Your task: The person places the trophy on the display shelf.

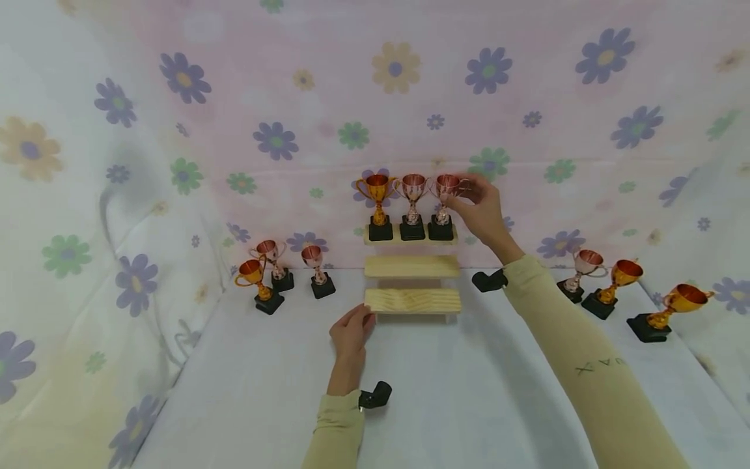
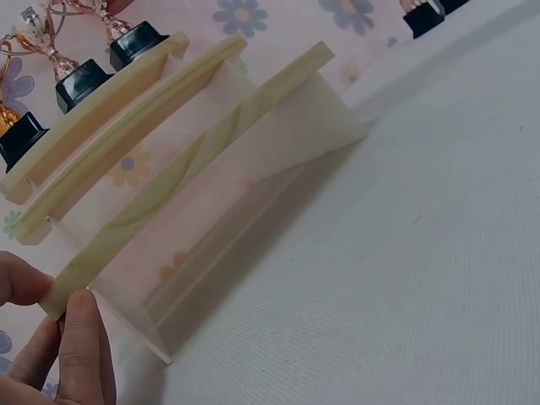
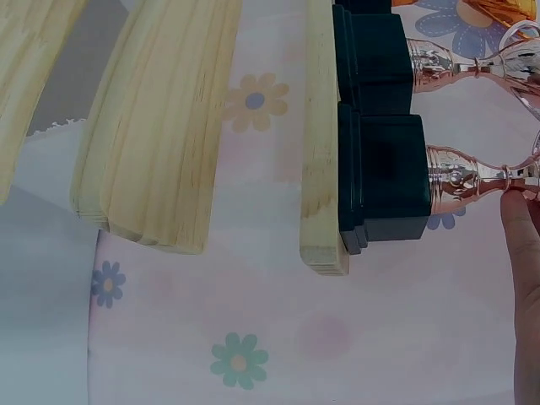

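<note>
Seeing my right grip (image 1: pixel 484 207) pinching top-right trophy (image 1: pixel 445 187), left grip (image 1: pixel 352 333) pinching stand (image 1: pixel 413 300); middle trophy (image 1: pixel 413 188) close beside, gold trophy (image 1: pixel 379 189) beyond, other trophies (image 1: pixel 312 256) on bench (image 1: pixel 451 384) both sides.

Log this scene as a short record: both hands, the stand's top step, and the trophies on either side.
Left hand: pinches the left end of the lowest step of the pale wooden three-step stand
Right hand: holds a shiny rose-gold trophy with square black base
Top step, left to right: shiny gold trophy with square black base, second rose-gold trophy, held rose-gold trophy
Left of stand: two rose-gold trophies, one gold trophy
Right of stand: one rose-gold trophy, two gold trophies
</note>
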A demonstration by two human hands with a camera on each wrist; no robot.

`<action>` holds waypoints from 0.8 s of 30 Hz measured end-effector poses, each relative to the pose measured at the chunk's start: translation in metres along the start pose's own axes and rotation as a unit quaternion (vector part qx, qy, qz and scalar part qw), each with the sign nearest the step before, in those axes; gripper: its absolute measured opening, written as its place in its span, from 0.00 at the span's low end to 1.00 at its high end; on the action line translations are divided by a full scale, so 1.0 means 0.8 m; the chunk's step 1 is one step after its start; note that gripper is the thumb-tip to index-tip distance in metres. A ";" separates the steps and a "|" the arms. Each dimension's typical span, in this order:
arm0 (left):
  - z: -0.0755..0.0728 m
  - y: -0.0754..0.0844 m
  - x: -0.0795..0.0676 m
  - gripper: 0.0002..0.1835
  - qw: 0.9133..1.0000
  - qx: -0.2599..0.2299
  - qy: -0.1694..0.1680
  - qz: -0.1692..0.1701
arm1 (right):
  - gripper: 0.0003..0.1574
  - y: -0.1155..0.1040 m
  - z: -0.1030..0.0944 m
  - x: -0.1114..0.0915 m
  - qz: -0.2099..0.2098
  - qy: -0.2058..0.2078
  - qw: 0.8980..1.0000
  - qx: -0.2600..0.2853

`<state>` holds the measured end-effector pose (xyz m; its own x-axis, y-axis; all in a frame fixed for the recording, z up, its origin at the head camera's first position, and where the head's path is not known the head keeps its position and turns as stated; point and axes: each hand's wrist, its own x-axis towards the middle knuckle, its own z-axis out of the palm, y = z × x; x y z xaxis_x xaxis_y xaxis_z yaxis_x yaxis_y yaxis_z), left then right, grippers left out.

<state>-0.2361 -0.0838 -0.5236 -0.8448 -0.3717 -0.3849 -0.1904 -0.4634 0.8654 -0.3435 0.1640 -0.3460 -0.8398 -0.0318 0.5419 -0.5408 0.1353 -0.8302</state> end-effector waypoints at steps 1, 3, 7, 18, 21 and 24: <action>-0.001 0.001 0.000 0.17 1.000 0.001 0.001 -0.001 | 0.27 0.000 0.001 0.000 -0.001 -0.001 1.000 0.000; -0.001 0.001 0.001 0.17 1.000 0.000 0.000 -0.001 | 0.27 -0.001 0.003 0.000 -0.006 -0.001 1.000 -0.003; -0.002 0.000 0.002 0.18 1.000 -0.003 -0.004 0.000 | 0.26 -0.002 0.004 -0.001 -0.006 0.001 1.000 -0.009; -0.002 0.000 0.000 0.18 1.000 0.001 -0.002 -0.001 | 0.25 0.037 0.001 -0.013 0.004 0.000 1.000 0.008; -0.002 0.000 0.002 0.18 1.000 -0.001 -0.005 0.002 | 0.30 0.054 -0.007 -0.024 -0.003 0.009 1.000 0.009; -0.003 0.000 0.003 0.18 1.000 -0.005 -0.004 0.001 | 0.32 0.061 -0.021 -0.042 0.003 0.029 1.000 0.007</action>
<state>-0.2372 -0.0866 -0.5254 -0.8490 -0.3658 -0.3812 -0.1848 -0.4704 0.8629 -0.3407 0.1884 -0.4030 -0.8395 0.0256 0.5428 -0.5362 0.1223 -0.8352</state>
